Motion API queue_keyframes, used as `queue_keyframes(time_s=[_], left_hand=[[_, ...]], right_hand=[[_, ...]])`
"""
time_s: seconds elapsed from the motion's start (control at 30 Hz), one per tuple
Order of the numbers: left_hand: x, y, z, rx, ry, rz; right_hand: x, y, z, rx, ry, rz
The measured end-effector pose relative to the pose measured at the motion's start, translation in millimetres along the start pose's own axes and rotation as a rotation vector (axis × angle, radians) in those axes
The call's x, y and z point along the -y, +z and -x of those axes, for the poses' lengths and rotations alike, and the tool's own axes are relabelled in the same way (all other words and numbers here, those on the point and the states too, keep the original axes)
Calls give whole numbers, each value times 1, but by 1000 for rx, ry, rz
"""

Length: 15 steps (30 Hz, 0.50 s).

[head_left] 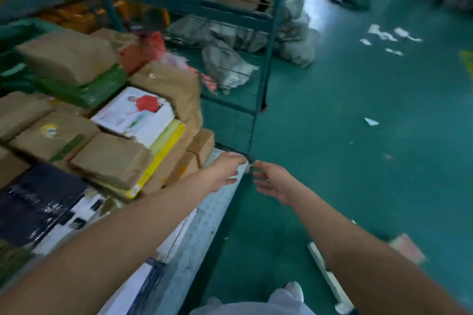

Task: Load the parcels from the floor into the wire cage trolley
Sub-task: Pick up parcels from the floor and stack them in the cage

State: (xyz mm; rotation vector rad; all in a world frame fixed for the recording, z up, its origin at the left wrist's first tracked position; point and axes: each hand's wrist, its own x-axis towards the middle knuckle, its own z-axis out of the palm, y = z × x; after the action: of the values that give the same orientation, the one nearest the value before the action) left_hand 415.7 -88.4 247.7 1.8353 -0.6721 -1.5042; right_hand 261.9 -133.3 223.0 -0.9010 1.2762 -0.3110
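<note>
The green wire cage trolley (258, 110) stands at the left, piled with brown paper parcels (112, 158), a white printed box (135, 115) and a black wrapped parcel (38, 202). A long pale parcel (202, 233) lies along the trolley's near right edge. My left hand (225, 171) grips its far end at the cage's corner post. My right hand (271, 181) reaches to the same corner, its fingers loosely spread and its fingertips by the parcel's end. I cannot tell whether they touch it.
Grey bagged parcels (227, 64) lie behind the mesh, with more (297, 41) on the green floor beyond the cage. Paper scraps (371, 121) dot the floor at the right. A white strip (327, 273) and a pinkish packet (407, 248) lie near my feet.
</note>
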Motion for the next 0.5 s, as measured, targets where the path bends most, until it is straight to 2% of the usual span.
queue_keyframes(time_s=[0.27, 0.5], left_hand=[[-22, 197, -23, 321, 5, -279], [-29, 356, -22, 468, -29, -501]], right_hand=[[-68, -193, 55, -326, 61, -294], [-131, -342, 97, -499, 110, -516]])
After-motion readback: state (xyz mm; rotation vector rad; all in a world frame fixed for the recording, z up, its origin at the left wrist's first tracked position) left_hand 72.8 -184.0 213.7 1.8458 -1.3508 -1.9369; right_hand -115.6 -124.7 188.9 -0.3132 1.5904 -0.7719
